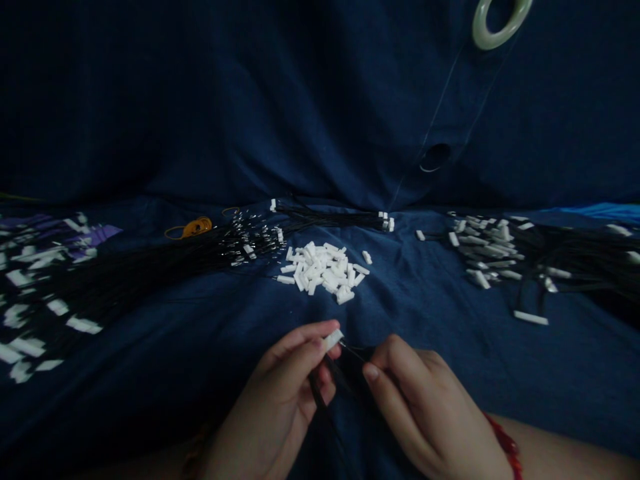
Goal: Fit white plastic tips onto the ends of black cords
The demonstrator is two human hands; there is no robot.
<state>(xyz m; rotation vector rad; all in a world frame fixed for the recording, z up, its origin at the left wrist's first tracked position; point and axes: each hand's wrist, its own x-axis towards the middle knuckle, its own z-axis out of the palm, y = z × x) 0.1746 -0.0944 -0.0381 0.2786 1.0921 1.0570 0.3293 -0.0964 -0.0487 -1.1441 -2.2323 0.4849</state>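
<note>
White connector housing point(333, 339), pinched in the left hand point(283, 387) at near centre, should handle as light, stiff and slightly slippery, best held by its sides, while the right hand point(420, 400) grips the thin, likely flexible black wire point(355, 353) just right of it.

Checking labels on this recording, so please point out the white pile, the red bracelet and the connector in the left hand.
White pile point(324, 269): head view, middle of the heap.
Red bracelet point(508, 445): head view, its visible band.
Connector point(333, 339): head view, its exposed white body.
</note>
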